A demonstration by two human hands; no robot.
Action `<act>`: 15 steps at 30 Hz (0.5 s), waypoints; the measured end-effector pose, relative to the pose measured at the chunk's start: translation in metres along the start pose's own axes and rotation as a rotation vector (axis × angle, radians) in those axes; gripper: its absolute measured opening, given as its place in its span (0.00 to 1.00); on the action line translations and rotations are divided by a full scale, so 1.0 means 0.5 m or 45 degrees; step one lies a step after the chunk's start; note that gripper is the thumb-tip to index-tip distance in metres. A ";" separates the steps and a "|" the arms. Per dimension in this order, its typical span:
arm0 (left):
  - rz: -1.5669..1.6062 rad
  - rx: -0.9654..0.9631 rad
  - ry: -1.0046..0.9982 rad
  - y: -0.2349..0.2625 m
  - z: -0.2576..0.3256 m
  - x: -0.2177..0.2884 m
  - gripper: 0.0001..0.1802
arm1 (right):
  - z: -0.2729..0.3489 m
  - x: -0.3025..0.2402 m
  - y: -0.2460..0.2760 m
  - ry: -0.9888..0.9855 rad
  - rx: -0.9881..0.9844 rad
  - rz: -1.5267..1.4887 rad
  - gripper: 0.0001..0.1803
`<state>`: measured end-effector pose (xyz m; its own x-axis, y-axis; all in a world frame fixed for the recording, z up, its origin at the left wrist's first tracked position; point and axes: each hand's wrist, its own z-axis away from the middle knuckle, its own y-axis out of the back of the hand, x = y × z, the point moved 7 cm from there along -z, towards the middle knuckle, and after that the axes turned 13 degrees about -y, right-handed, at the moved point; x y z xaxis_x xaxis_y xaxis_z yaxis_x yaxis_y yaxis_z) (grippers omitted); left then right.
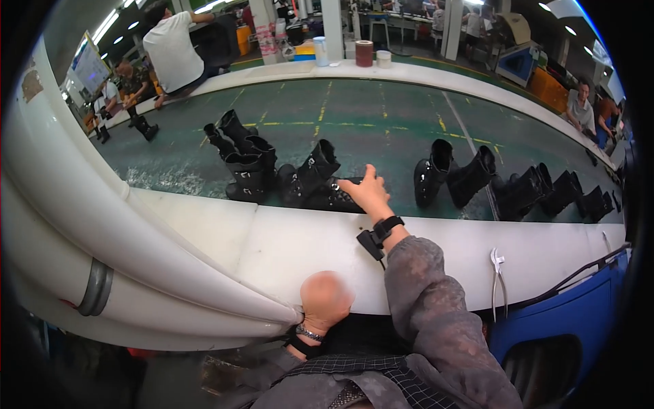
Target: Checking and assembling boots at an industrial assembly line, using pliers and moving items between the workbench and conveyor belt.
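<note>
My right hand point(371, 193) stretches out over the green conveyor belt point(368, 140), its thumb and fingers spread. Its thumb tip is at a black studded boot point(332, 198) lying low beside the belt's near edge; part of that boot is behind the hand. Just left of it stands a black ankle boot point(319, 166), with a cluster of buckled black boots point(246, 167) farther left. My left hand point(327, 298) is held low over the near edge of the white ledge point(286, 238). Motion blurs it, and its fingers are hidden. A black strap with a small box is on my right wrist.
More black boots point(470, 178) stand in a row to the right. Metal pliers point(498, 276) lie on the ledge near a blue machine housing point(562, 320). A thick white duct point(136, 232) curves along my left. Across the belt are cups point(364, 53) and a seated person point(176, 51).
</note>
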<state>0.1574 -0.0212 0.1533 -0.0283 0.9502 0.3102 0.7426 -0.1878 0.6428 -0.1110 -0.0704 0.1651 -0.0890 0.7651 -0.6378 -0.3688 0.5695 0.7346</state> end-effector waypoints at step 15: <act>-0.096 -0.015 -0.001 -0.015 0.007 -0.002 0.09 | 0.072 -0.227 -0.036 0.977 0.401 -0.124 0.19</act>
<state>0.1540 -0.0201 0.1456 -0.0835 0.9620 0.2600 0.7307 -0.1183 0.6724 -0.0608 -0.1569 0.2325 -0.7179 0.3559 -0.5983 -0.1414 0.7670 0.6259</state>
